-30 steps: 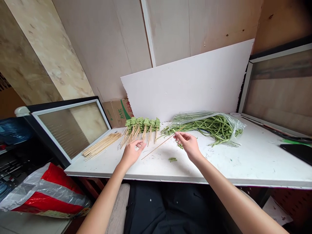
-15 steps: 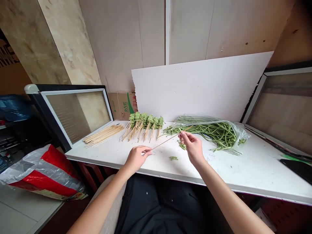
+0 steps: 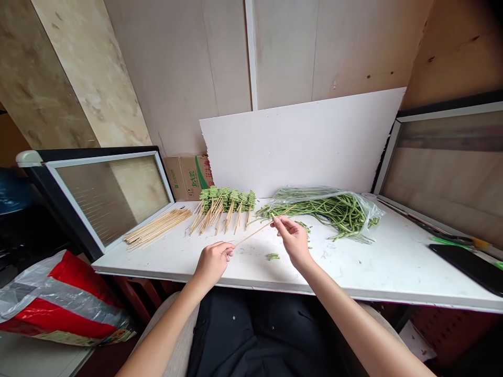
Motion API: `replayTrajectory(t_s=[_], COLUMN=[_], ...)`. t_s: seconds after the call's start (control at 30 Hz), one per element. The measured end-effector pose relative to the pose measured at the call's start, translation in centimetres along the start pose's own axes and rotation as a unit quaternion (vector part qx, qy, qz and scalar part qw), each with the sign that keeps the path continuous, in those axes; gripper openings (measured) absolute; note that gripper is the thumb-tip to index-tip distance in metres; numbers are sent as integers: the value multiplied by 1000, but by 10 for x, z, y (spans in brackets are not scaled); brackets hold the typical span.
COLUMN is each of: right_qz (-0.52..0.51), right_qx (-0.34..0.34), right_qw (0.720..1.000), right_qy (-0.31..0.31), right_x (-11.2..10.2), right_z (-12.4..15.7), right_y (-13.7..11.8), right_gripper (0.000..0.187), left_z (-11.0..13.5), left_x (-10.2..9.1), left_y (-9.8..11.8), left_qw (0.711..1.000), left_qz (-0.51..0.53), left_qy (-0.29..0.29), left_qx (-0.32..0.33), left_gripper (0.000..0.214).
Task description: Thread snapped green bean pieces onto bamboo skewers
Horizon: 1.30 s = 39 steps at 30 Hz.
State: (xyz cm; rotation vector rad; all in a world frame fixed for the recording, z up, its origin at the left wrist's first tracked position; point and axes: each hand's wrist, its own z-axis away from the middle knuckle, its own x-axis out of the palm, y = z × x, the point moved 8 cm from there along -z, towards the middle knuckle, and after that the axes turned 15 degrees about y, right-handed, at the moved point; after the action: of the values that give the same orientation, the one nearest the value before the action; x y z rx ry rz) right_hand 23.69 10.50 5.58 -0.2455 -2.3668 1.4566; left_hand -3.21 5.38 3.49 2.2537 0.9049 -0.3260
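A thin bamboo skewer (image 3: 252, 233) slants across between my hands, above the white table. My left hand (image 3: 214, 262) is closed around its lower end. Further up, my right hand (image 3: 293, 241) pinches a short piece of green bean (image 3: 272, 215) at the skewer, whose tip sticks out beyond the fingers. Below the right hand lie a few cut bean pieces (image 3: 272, 256) on the table. More cut pieces (image 3: 305, 226) are partly hidden behind that hand.
Bean-loaded skewers (image 3: 226, 201) are piled at the back, left of centre. Bare skewers (image 3: 157, 228) lie to their left. Long green beans (image 3: 334, 209) spill from a clear plastic bag at the back right. A black phone-like slab (image 3: 467, 267) rests at the right edge.
The camera view has turned a little to the right. My right hand has come slightly closer to my left hand along the skewer. Both hands keep their hold.
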Motion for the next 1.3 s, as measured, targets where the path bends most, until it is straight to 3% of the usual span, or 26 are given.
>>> replayTrajectory(t_s=[0.43,0.73,0.93,1.0,1.07,1.2,1.3], right_qz=[12,14,39,100,197,372,410], right_qx=[1,1,-33,-71,-93,-56,-68], right_qw=[1000,998,989,977,950,861,835], right_qy=[-24,-63,-138,-173,-226,-341,-360], right_x=[7,15,12,7,3,-2,0], right_z=[12,14,-2,-9,-11,-3,2], right_y=[-5,6,13,18,29,61,66], right_gripper=[44,42,45,47,35,12,14], left_z=[4,8,0,-5,-9,-13,-14], left_x=[9,18,7,-2,-9,-17,-19], left_y=[-9,-20,-27,-35,-41,-46,-46], left_qw=[994,983,984,986,987,988,988], left_qz=[60,72,64,51,41,35,35], left_qy=[-20,-72,-56,-32,-14,1,8], left_qx=[-94,-155,-159,-156,-156,-151,-150], left_gripper=[28,31,29,28,27,27,27])
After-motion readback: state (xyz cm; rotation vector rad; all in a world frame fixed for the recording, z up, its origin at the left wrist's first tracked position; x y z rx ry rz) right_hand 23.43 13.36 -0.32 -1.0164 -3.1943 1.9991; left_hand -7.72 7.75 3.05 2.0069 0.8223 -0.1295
